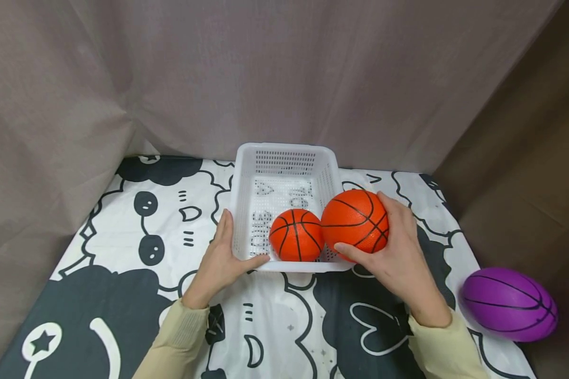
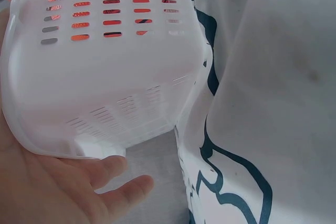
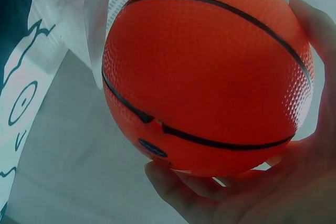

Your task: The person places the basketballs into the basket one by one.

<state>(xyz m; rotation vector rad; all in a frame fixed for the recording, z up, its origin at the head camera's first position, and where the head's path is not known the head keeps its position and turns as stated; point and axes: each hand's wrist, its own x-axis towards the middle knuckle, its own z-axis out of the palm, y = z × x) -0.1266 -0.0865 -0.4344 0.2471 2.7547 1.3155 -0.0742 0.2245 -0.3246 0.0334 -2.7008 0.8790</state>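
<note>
A white plastic basket (image 1: 284,267) with slotted walls stands on the patterned cloth. My left hand (image 1: 222,263) holds its near left corner, thumb at the front rim and fingers along the left side. In the left wrist view two fingertips (image 2: 128,195) reach past the basket wall (image 2: 115,72). A smaller orange basketball (image 1: 296,235) lies inside, near the front. My right hand (image 1: 398,258) grips a larger orange basketball (image 1: 354,223) at the basket's right front corner. The right wrist view shows fingers and thumb around this larger ball (image 3: 210,72).
On the cloth (image 1: 275,326) at the far right lies a purple ball (image 1: 509,304) with black lines, beyond my right forearm. A grey-brown curtain (image 1: 284,73) hangs behind the basket, and a darker one (image 1: 526,173) hangs at the right.
</note>
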